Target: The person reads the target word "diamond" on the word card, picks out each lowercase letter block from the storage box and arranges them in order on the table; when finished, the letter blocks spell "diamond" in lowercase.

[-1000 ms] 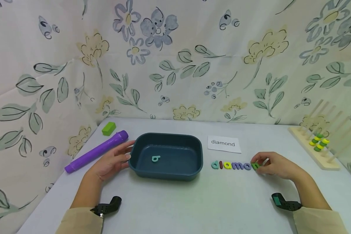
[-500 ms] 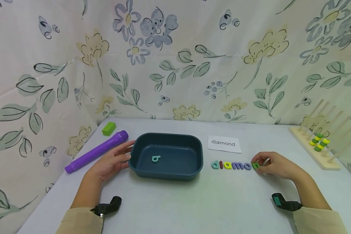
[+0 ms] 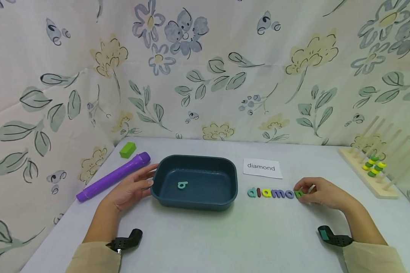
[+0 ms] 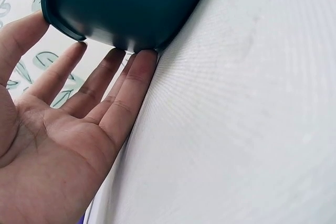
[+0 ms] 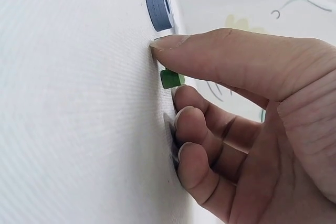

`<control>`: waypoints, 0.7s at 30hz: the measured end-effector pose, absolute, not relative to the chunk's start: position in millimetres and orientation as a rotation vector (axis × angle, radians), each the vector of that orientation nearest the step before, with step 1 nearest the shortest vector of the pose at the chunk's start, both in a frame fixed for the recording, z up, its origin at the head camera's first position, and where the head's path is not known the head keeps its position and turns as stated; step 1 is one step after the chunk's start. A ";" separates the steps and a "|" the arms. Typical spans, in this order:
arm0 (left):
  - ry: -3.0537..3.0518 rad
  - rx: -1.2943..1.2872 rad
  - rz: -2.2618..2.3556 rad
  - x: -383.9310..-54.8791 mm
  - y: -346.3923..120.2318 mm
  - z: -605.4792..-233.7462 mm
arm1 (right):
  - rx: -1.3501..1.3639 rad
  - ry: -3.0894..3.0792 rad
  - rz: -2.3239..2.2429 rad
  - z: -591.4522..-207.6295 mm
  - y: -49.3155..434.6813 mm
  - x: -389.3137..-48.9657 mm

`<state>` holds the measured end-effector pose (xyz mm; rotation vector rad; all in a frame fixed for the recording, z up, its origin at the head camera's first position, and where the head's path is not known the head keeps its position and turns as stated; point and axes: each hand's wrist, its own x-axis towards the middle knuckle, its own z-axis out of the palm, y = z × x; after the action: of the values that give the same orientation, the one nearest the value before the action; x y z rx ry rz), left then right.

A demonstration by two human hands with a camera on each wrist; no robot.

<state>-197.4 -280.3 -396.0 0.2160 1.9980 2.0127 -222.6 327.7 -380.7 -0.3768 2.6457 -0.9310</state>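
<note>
My left hand (image 3: 128, 191) rests its fairly straight fingertips against the left end of a dark teal plastic basin (image 3: 194, 204). The left wrist view shows these fingers (image 4: 131, 87) touching the basin's outer wall. Inside the basin lies one small teal letter (image 3: 182, 185). On the right, my right hand (image 3: 322, 194) pinches a green letter n (image 3: 298, 193) at the table surface. It stands at the right end of a row of coloured letters reading "diamo". Beside it is the purple-blue letter o (image 3: 289, 194). In the right wrist view the thumb partly hides the green letter n (image 5: 172, 78).
A white card (image 3: 262, 168) printed "diamond" lies behind the letters. A purple tube (image 3: 112, 177) and a green block (image 3: 128, 150) are at the left. At the far right stands a wooden peg board (image 3: 369, 172) with yellow and green beads. A floral cloth (image 3: 205, 87) hangs behind the table.
</note>
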 end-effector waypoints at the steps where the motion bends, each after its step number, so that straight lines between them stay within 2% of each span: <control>1: 1.997 0.218 2.014 -197.4 -280.5 -396.2 | -0.374 2.645 -0.932 -380.2 327.6 -222.4; 21: 2.017 0.220 2.000 -195.9 -280.2 -395.2 | -0.377 2.678 -0.917 -353.8 321.1 -222.6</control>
<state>-195.9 -280.2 -395.2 0.2204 2.0168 1.9997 -222.6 321.1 -353.8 -0.3769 2.6778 -0.9170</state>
